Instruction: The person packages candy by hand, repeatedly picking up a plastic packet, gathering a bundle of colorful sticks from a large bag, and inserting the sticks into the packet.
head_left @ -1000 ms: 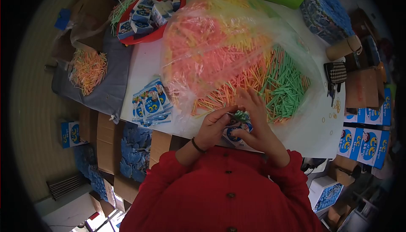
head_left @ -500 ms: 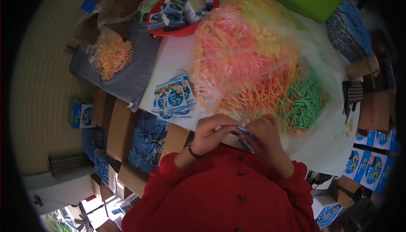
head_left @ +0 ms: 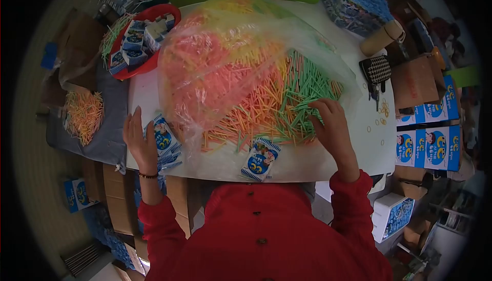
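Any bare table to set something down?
Right: between right hand and rubber bands. Front: between single packet and right wrist. Crowded: centre, with bag and sticks; left, around left hand and packet stack.

Left fingers [head_left: 136, 123] straight, right fingers [head_left: 327, 106] curved

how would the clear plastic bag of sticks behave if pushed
The plastic bag would probably crumple, looking thin and wrinkled. Piled full, it may feel heavy, and the green sticks at its open front could spill.
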Motion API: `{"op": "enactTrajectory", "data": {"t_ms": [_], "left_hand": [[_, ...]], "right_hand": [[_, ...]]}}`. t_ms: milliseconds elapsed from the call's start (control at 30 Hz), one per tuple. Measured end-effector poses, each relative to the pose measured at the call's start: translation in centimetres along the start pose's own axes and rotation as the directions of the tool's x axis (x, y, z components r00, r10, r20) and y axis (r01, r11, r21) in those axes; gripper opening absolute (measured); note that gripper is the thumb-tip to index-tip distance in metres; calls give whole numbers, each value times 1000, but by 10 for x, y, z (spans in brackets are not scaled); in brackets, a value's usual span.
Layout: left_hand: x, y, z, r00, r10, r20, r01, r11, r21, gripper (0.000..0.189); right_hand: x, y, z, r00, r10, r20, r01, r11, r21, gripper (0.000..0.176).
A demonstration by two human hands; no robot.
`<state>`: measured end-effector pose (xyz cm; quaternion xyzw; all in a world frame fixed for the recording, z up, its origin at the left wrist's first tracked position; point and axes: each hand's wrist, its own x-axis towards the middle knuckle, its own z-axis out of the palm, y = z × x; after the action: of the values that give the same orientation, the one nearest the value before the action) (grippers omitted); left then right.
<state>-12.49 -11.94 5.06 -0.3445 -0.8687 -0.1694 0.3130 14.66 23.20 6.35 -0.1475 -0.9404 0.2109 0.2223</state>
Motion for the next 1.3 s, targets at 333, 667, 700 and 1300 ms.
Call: {"op": "enactTrajectory", "data": {"t_ms": [333, 667, 700, 1300], "left_hand": [[-42, 164, 4, 843, 336, 419, -54, 829, -556, 38], [-66, 179, 33, 794, 184, 579, 228, 794, -564, 37], [-68, 179, 34, 783, 167, 599, 274, 772, -574, 34], [-56, 175, 24, 605, -33, 795, 726, -387, -568, 17]], "right_hand": [[8, 38, 47, 989, -45, 141, 83, 957, -277, 49], [0, 26, 41, 987, 163, 14, -140, 801, 582, 26], [-1, 20, 50, 981, 191, -33, -99, 638, 764, 22], [3, -19, 69, 804, 532, 266, -360, 79, 930, 17]]}}
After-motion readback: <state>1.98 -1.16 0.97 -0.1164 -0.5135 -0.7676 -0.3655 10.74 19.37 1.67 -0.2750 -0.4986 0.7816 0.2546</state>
